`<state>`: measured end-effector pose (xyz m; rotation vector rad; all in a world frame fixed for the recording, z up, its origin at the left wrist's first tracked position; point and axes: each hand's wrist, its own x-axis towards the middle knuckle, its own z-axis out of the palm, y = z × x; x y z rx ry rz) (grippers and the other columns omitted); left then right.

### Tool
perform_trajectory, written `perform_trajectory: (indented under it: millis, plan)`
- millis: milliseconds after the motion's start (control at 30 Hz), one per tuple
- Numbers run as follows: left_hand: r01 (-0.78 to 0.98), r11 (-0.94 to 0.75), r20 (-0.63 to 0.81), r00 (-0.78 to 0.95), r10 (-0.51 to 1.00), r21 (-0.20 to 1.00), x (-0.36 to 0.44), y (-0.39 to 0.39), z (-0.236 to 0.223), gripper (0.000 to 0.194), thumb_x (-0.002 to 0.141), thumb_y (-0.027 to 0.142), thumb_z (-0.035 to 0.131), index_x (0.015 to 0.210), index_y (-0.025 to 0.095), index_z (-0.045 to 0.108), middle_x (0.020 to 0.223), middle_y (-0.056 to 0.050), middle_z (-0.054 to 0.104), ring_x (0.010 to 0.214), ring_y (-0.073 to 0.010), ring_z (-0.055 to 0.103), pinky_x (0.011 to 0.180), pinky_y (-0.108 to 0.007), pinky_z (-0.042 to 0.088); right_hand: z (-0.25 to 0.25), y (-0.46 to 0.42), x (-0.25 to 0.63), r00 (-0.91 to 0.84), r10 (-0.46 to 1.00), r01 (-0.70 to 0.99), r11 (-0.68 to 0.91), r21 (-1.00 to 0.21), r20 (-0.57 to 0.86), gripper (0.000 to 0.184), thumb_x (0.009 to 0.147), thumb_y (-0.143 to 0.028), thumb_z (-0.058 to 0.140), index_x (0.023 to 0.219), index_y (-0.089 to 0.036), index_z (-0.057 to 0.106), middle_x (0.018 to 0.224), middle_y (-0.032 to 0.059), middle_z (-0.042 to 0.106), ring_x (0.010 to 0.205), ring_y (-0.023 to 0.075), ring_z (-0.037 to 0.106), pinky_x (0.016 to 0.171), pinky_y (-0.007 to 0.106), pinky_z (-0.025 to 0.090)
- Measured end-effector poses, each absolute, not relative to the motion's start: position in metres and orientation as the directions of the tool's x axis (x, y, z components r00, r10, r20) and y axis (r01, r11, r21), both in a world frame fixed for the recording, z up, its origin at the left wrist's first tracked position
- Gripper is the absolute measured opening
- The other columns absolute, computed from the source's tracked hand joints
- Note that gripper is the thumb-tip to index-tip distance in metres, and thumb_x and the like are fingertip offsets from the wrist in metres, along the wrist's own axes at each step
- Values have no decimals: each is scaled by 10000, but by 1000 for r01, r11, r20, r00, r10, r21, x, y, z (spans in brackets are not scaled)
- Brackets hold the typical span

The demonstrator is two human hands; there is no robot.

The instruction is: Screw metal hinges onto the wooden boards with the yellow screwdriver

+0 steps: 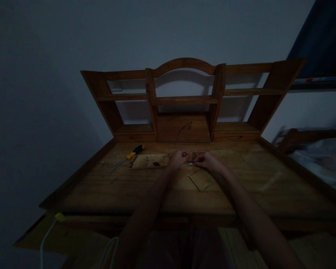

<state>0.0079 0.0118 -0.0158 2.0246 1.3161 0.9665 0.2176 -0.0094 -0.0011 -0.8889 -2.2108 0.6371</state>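
On a dim wooden desk (pixel 145 194) both my hands meet over a long flat wooden plank (pixel 151 160). My left hand (pixel 178 158) has its fingers curled on the plank's upper edge. My right hand (pixel 205 160) pinches a small shiny metal piece (pixel 190 163) that sits between the two hands. A smaller square wooden piece (pixel 201 180) lies just below my right hand. It is too dark to tell whether the left fingers also touch the metal piece.
A screwdriver with a yellow and black handle (pixel 128 155) lies left of the plank, with a few loose screws (pixel 103 163) beside it. A wooden shelf hutch (pixel 184 101) stands at the desk's back. A bed (pixel 322 160) is at the right, a white cable (pixel 46 235) at lower left.
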Motion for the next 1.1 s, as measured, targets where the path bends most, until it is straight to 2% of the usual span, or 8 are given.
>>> perform_trajectory:
  millis: [233,467,833,1033,1100]
  plan:
    - [458,-416,240,395,887,785,2,18,-19,318,754,450,742,872,155,734,715,0,655,656,-115,561,584,-199,386,3,-12,217,-545,745,423,641,-640,385,89,806,-255,707,763,-192,753,861,47,685,780,173,635,708,280,452]
    - [412,-460,269,442,856,786,1,22,-22,266,759,401,748,851,153,727,727,2,650,680,-114,561,610,-202,394,4,-14,216,-537,754,437,633,-640,379,83,799,-245,711,759,-188,757,861,46,677,768,165,630,705,276,445]
    - [437,-500,309,437,845,748,1,16,-19,235,786,380,720,868,160,738,729,2,651,688,-117,568,601,-194,389,6,-16,215,-519,760,460,634,-622,392,25,785,-210,706,793,-188,711,871,46,674,788,177,610,720,288,441]
    - [518,-516,287,460,840,682,1,14,-12,192,876,301,594,904,185,744,852,-18,722,796,-143,626,716,-211,453,5,-18,213,-514,768,474,626,-620,382,194,756,-209,708,948,-191,681,874,25,655,767,162,569,688,265,417]
    - [513,-521,288,467,836,682,1,12,-9,203,894,285,564,891,192,744,886,-23,734,838,-153,638,771,-223,465,2,-17,213,-510,773,472,618,-628,378,221,725,-176,705,943,-190,667,863,15,646,761,156,556,675,255,403]
